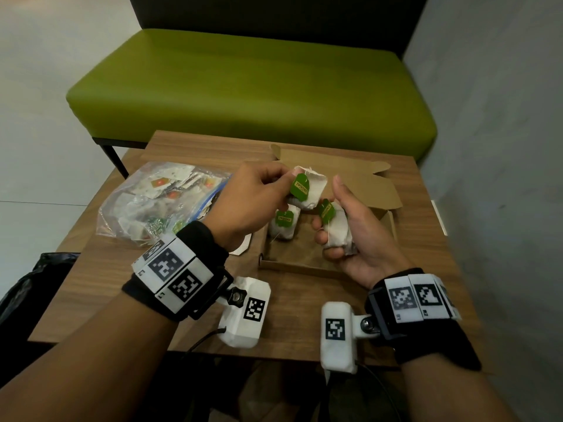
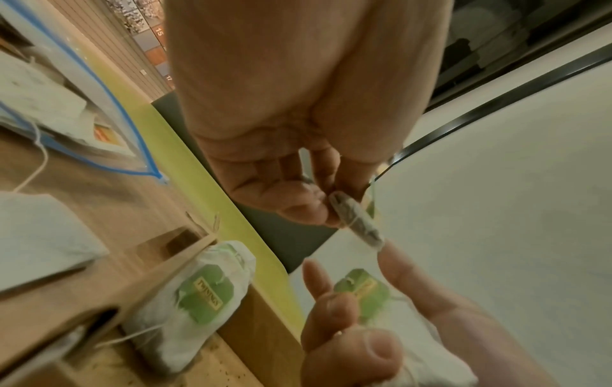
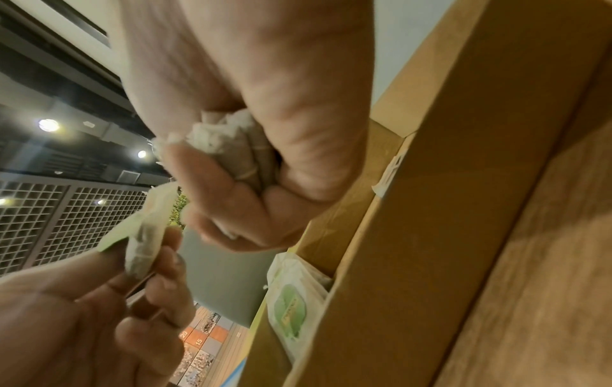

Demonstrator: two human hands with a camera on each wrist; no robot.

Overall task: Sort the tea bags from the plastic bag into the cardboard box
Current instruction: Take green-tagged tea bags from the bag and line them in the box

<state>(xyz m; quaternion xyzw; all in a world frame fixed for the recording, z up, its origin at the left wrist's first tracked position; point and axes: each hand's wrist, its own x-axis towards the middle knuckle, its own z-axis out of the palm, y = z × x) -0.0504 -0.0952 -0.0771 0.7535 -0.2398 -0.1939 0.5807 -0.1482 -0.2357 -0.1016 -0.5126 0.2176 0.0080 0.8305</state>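
Observation:
My left hand point(image 1: 259, 193) pinches a white tea bag with a green tag point(image 1: 307, 190) above the open cardboard box point(image 1: 304, 263); the left wrist view shows that bag point(image 2: 357, 222) edge-on between fingertips. My right hand point(image 1: 347, 229) curls round a small bunch of green-tagged tea bags point(image 1: 335, 226) over the box, seen crumpled in the palm point(image 3: 232, 154) in the right wrist view. One green-tagged tea bag point(image 1: 285, 223) lies inside the box. A clear plastic zip bag point(image 1: 158, 202) full of assorted tea bags lies on the table to the left.
The small wooden table point(image 1: 122, 284) carries the box and the bag. The box lid point(image 1: 350, 178) stands open toward the back. A green bench point(image 1: 249, 86) stands behind the table. A dark bag point(image 1: 30, 284) sits at the left, below the table.

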